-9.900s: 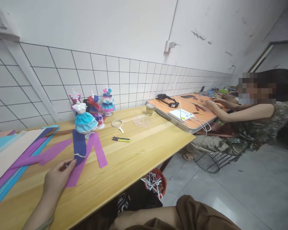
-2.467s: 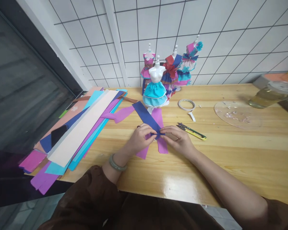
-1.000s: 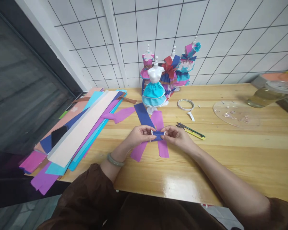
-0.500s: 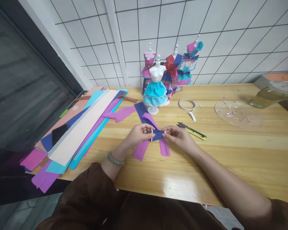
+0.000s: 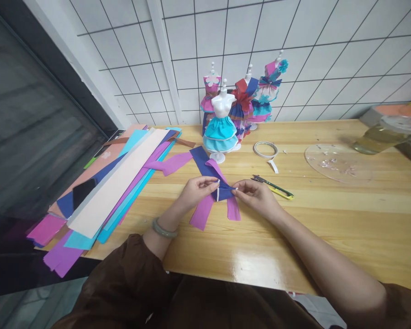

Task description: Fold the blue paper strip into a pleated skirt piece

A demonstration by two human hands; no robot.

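Note:
A small dark blue piece [image 5: 225,193] is stretched between my hands above the table, gathered into folds, with a white strip along its left edge. My left hand [image 5: 197,192] pinches its upper left corner. The fingers of my right hand [image 5: 255,195] are closed on its bunched right end. Purple strips [image 5: 202,212] lie under and around it. A longer dark blue strip [image 5: 201,160] runs from behind the piece up toward a small white mannequin [image 5: 223,105] in a turquoise skirt.
Stacked coloured sheets [image 5: 119,183] and a phone [image 5: 84,194] lie at the left. Dressed mannequins [image 5: 243,100] stand at the back. To the right are a tape roll [image 5: 265,149], snips and a yellow cutter [image 5: 277,188], a clear plate [image 5: 329,162] and a cup [image 5: 376,137].
The fingers of my left hand have shifted up slightly along the blue piece's edge, and more of the white strip shows. The gathered folds now fan out toward the left.

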